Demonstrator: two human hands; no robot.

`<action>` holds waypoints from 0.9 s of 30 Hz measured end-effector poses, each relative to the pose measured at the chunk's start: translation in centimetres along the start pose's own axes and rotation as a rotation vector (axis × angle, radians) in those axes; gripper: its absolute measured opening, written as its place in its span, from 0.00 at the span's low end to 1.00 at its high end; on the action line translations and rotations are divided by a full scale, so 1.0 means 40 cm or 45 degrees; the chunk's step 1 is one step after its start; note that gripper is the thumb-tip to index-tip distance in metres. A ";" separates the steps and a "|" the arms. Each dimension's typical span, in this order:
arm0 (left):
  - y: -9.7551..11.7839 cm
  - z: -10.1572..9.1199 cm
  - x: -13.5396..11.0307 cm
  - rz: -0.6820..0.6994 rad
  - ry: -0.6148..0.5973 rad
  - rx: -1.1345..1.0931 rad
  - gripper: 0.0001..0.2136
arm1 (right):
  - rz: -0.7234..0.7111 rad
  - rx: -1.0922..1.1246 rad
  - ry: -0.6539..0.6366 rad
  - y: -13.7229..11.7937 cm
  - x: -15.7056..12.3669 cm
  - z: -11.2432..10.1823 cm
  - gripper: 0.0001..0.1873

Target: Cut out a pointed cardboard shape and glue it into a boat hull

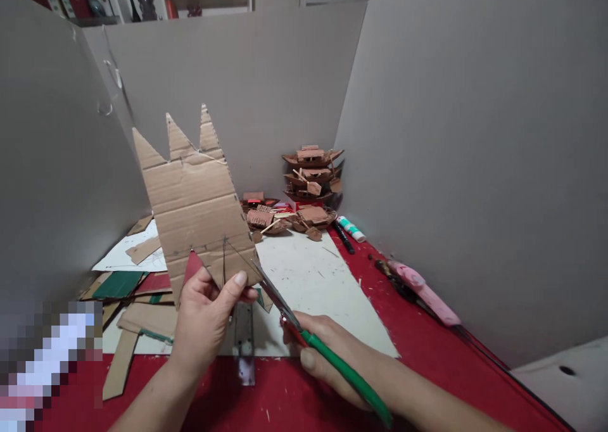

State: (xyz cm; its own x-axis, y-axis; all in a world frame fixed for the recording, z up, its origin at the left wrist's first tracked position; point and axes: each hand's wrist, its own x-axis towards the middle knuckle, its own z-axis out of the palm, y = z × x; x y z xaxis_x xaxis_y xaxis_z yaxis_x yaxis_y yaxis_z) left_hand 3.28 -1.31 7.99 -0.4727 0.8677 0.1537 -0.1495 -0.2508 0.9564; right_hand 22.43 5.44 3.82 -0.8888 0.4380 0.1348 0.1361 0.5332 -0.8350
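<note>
Cardboard cut into three pointed peaks stands upright in our left hand, above the near left part of the white sheet on the red counter. Our left fingers pinch its lower edge. Over the sheet's near edge, our right hand grips green-handled scissors, blades meeting the cardboard's bottom edge. Cardboard model boats are piled at the sheet's far end.

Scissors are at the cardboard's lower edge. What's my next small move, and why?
Probably one short snip along the dark line: the scissors already meet the lower right edge of the cardboard piece, the left hand pinches it just beside them, and the right hand holds the handles.
</note>
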 end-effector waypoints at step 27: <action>-0.014 0.008 0.003 -0.055 -0.061 -0.066 0.11 | -0.096 0.067 -0.056 -0.003 0.002 -0.008 0.36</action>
State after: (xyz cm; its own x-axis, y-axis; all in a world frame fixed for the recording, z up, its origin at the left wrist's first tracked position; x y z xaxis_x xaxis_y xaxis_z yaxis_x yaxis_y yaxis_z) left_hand 3.58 -0.93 7.56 -0.4226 0.8975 0.1258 -0.2140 -0.2337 0.9485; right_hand 22.49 5.66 4.12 -0.9143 0.3650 0.1757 0.0459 0.5243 -0.8503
